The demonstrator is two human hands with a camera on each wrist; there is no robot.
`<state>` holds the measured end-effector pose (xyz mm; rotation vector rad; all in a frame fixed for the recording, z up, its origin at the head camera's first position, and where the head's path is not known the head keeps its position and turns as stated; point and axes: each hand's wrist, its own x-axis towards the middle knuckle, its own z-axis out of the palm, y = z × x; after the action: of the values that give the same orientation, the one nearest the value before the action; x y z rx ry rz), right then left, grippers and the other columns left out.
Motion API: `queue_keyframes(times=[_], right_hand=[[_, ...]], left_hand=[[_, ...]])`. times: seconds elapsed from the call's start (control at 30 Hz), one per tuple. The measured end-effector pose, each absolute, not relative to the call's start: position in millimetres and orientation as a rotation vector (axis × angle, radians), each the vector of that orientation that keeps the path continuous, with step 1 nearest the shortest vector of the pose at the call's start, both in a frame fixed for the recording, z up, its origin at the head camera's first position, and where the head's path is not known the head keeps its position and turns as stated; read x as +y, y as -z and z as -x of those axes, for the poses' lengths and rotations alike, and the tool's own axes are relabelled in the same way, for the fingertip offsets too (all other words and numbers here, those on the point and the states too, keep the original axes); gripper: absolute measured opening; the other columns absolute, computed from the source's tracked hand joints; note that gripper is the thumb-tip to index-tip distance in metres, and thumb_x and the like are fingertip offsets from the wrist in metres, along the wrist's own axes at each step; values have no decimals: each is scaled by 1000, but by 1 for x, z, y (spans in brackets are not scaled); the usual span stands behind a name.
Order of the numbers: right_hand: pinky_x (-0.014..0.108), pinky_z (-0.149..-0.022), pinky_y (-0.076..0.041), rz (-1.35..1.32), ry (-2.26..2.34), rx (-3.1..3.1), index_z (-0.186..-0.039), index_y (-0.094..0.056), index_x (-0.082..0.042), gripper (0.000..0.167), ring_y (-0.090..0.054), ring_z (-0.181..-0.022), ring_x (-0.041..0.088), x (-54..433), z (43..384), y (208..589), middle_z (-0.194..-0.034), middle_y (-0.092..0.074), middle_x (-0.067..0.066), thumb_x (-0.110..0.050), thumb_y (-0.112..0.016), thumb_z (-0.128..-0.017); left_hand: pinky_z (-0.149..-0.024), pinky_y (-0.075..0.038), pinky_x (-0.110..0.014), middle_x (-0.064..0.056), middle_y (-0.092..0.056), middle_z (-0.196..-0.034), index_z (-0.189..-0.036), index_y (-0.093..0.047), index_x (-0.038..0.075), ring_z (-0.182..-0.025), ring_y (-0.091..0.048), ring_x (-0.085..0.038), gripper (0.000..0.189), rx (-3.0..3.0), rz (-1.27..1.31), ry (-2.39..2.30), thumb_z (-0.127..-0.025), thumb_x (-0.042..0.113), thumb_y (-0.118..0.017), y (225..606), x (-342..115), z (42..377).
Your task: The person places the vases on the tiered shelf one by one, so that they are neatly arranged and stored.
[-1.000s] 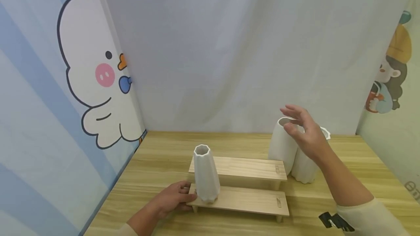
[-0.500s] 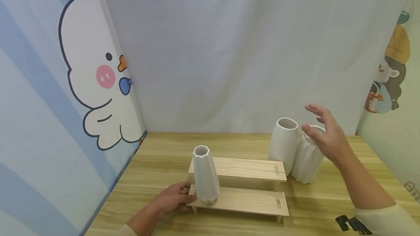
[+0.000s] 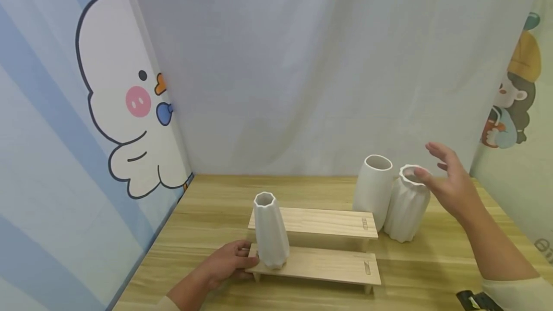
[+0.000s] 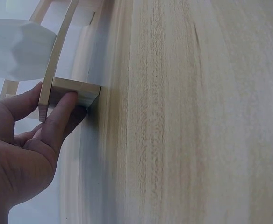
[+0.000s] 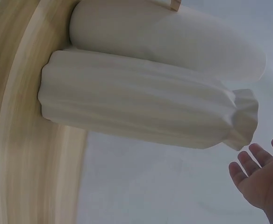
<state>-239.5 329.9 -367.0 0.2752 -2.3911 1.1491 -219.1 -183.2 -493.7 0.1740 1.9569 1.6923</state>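
My left hand [image 3: 225,262] pinches the left end of the front tier of a two-tier wooden stand [image 3: 324,264]; in the left wrist view the thumb lies on the board [image 4: 57,60] and fingers reach under it by the leg. On that tier, close to the thumb, stands a tall faceted white vase [image 3: 271,234]. My right hand [image 3: 453,187] is raised with fingers spread, holding nothing, beside the rim of a ruffled white vase [image 3: 406,208]. In the right wrist view its fingertips are near that vase's flared mouth [image 5: 244,116]. A smooth white vase [image 3: 372,191] stands just left of the ruffled one.
The rear tier [image 3: 328,222] of the stand sits higher, its right end close against the smooth vase. The wood-grain table [image 3: 224,191] meets a pale curtain [image 3: 276,85] at the back. Printed cartoon walls close in both sides, a white bird [image 3: 116,71] on the left.
My right hand has moved rightward from above the smooth vase, past the ruffled vase's mouth, to its right side. The left hand, stand and vases stay in place.
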Motion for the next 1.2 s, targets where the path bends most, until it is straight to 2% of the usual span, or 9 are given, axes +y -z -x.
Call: queue_keyframes(times=[0.13, 0.37, 0.6, 0.83, 0.93, 1.03, 1.1, 1.17, 1.2], right_hand=[[30, -112, -29, -255, -1153, -2409, -157, -21, -22, 73, -30, -143, 33, 336, 241, 374, -159, -31, 10, -30, -61, -96], [5, -95, -28, -249, -1154, -2397, -157, -21, -19, 76, -33, -140, 34, 343, 246, 387, -157, -33, 15, -28, -64, -95], [19, -96, -33, -222, -1174, -2433, -157, -17, -29, 78, -36, -135, 36, 346, 252, 398, -157, -33, 13, -31, -64, -94], [6, -89, -29, -247, -1196, -2427, -157, -17, -24, 81, -38, -134, 31, 346, 261, 407, -155, -35, 15, -27, -67, -93], [14, -92, -31, -227, -1213, -2439, -157, -16, -21, 83, -37, -133, 31, 346, 263, 409, -156, -35, 15, -28, -67, -92], [34, -106, -34, -229, -1257, -2454, -158, -14, -20, 86, -35, -134, 40, 345, 263, 408, -157, -32, 16, -30, -68, -92], [50, -108, -34, -230, -1294, -2473, -158, -12, -20, 87, -33, -136, 44, 345, 263, 407, -158, -29, 16, -31, -69, -92], [50, -106, -38, -232, -1322, -2493, -158, -10, -20, 89, -31, -137, 46, 345, 264, 407, -159, -27, 16, -31, -69, -92], [40, -106, -40, -233, -1327, -2504, -158, -9, -20, 90, -31, -137, 46, 346, 264, 407, -159, -27, 16, -32, -69, -92]], left_hand=[[-88, -59, -44, -34, -50, -137, -142, -31, -15, -114, -63, -33, 74, 1946, -175, -1700, -89, 16, -73, 494, -183, 218], [-88, -59, -45, -34, -51, -136, -144, -27, -16, -114, -63, -33, 75, 1929, -183, -1713, -91, 14, -71, 497, -184, 217], [-87, -59, -45, -32, -53, -134, -142, -29, -16, -112, -64, -31, 72, 1938, -190, -1721, -91, 13, -70, 498, -183, 218], [-87, -60, -43, -32, -53, -135, -142, -30, -15, -112, -64, -30, 73, 1956, -189, -1710, -90, 15, -72, 498, -182, 220], [-86, -60, -43, -32, -53, -135, -142, -31, -16, -111, -64, -30, 72, 1952, -191, -1716, -90, 14, -71, 499, -182, 221], [-86, -60, -44, -33, -51, -136, -142, -30, -16, -111, -64, -30, 72, 1946, -196, -1724, -91, 13, -71, 499, -181, 222], [-86, -60, -44, -33, -51, -137, -142, -29, -16, -111, -64, -30, 72, 1943, -198, -1726, -91, 13, -71, 500, -181, 222], [-86, -60, -44, -33, -50, -137, -143, -29, -16, -111, -64, -30, 72, 1943, -198, -1726, -91, 13, -71, 500, -182, 222], [-86, -60, -44, -34, -50, -137, -142, -29, -16, -111, -64, -30, 72, 1945, -198, -1726, -91, 13, -71, 500, -182, 223]])
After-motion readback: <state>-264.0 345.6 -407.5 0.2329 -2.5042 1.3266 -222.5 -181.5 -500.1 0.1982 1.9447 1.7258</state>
